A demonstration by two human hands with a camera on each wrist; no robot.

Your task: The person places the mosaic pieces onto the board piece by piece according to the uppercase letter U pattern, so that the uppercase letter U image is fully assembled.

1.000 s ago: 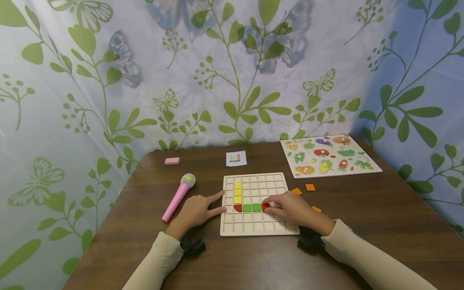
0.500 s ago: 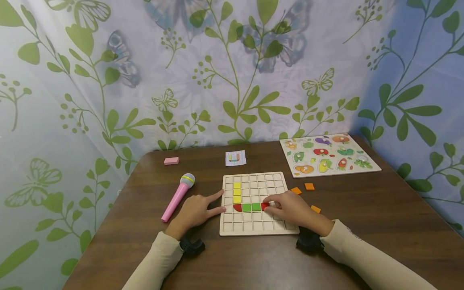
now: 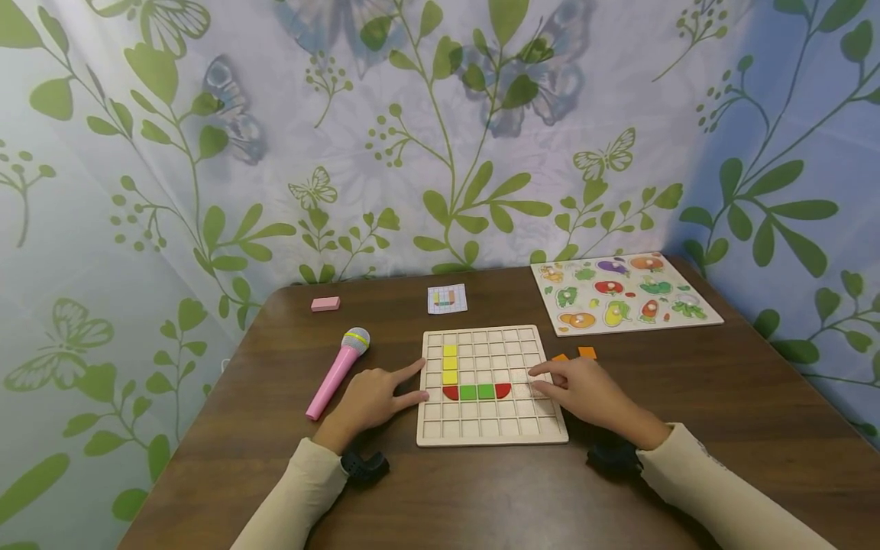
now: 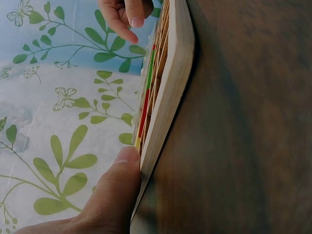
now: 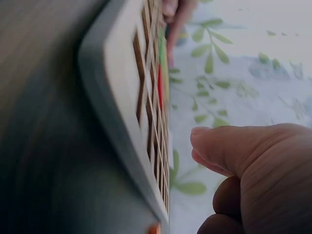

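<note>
A wooden grid board [image 3: 481, 428] lies on the table, its cells holding yellow tiles [image 3: 450, 363] in a column. Below them runs a row: a red rounded tile [image 3: 451, 393], two green tiles [image 3: 477, 392] and another red rounded tile [image 3: 503, 390]. My left hand [image 3: 371, 399] touches the board's left edge with straight index finger and thumb; the left wrist view shows that thumb [image 4: 124, 161] against the rim. Over the board's right edge hovers my right hand [image 3: 590, 388], index finger and thumb apart, holding nothing. Orange tiles [image 3: 587, 352] lie just behind it.
A pink toy microphone [image 3: 337, 376] lies left of my left hand. At the back are a pink block [image 3: 326, 304], a pattern card [image 3: 447, 299] and a vegetable puzzle board [image 3: 624, 295]. A patterned cloth [image 3: 385, 153] hangs behind the table.
My right hand has let go of the right-hand red tile, which stays in its cell, and has moved right toward the board's edge. My left hand has stayed in place.
</note>
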